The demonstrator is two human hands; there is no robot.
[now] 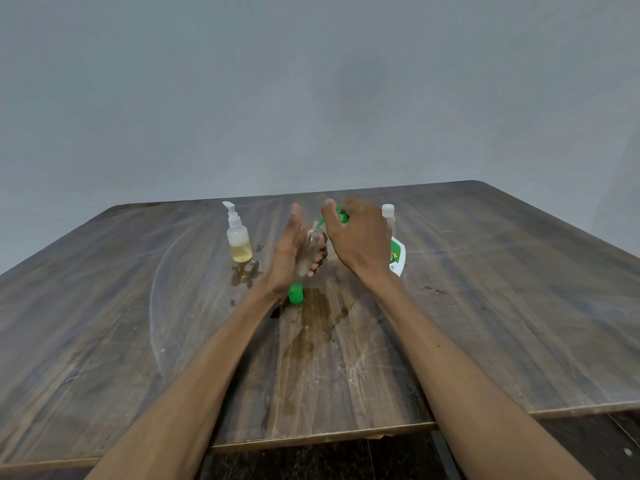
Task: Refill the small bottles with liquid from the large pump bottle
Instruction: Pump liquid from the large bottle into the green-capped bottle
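Note:
My left hand [289,251] holds a small clear open bottle [311,249] upright, fingers curled round its lower part, a little pale liquid in its bottom. My right hand [356,237] rests on top of the green pump head [343,216] of the large pump bottle [396,256], whose white and green label shows beside my wrist. The pump's spout points at the small bottle's mouth. A green cap [296,293] stands on the table just below my left hand. A small pump bottle [238,237] with yellow liquid stands to the left.
Another small clear bottle with a white cap [388,216] stands behind the large bottle. A wet spill [313,320] spreads over the wooden table [502,306] in front of the hands, with smaller drops near the yellow bottle. A grey wall rises behind the table.

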